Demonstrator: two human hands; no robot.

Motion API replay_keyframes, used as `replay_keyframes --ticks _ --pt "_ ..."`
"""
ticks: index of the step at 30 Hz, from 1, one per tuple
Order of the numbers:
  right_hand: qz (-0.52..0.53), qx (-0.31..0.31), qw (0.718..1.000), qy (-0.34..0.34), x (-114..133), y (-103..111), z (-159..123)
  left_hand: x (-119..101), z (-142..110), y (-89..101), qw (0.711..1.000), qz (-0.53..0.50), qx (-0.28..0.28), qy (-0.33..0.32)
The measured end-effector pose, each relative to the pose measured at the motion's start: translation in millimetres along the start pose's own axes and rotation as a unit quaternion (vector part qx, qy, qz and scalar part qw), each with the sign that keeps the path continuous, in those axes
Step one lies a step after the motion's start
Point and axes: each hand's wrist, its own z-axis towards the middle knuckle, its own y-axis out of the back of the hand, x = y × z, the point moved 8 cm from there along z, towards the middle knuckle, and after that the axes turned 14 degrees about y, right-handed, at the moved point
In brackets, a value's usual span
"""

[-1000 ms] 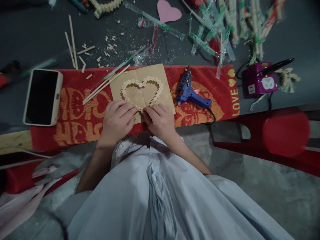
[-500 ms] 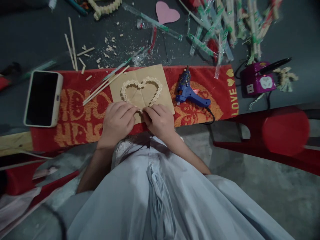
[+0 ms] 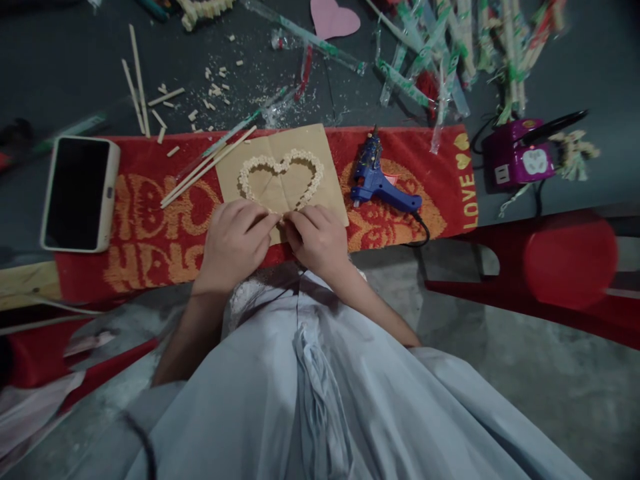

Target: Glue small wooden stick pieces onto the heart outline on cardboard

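Observation:
A brown paper sheet (image 3: 325, 190) lies on a red and orange towel (image 3: 150, 227). On the paper sits a heart outline made of small pale wooden bits (image 3: 250, 175). My left hand (image 3: 233, 243) and my right hand (image 3: 317, 240) rest side by side at the heart's lower tip. Both have their fingers curled and pressed together at that tip. What they pinch is too small to make out.
A blue glue gun (image 3: 380, 183) lies right of the paper. A phone (image 3: 75, 193) lies at the towel's left end. Wooden sticks (image 3: 200, 170), chips, wrapped chopsticks (image 3: 430, 53), a pink paper heart (image 3: 333, 19), a purple socket box (image 3: 520, 160) and a red stool (image 3: 560, 267) surround the area.
Both hands stay at the heart's lower tip with only tiny finger shifts. The view has drifted slightly.

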Motion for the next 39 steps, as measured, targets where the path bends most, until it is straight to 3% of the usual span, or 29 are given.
replay_keyframes --ticks 10,17,21,29,39 --pt "0.015 0.007 1.000 -0.003 -0.8 -1.3 -0.2 -0.2 -0.5 4.8 1.000 0.012 -0.014 0.014" --pt "-0.021 -0.041 0.999 0.018 1.9 7.5 2.0 3.0 0.3 5.3 0.999 0.002 -0.011 0.044" --pt "-0.002 -0.030 0.999 0.010 0.5 5.6 1.5 5.1 -0.1 4.9 0.998 -0.002 0.000 0.060" --pt "0.038 0.022 0.999 -0.021 -3.9 -4.1 -1.2 -1.8 -3.7 3.6 0.999 -0.002 0.026 0.029" --pt "0.019 -0.006 1.000 0.000 -1.1 1.1 -0.7 -0.8 -3.9 10.8 0.998 -0.042 0.018 0.039"
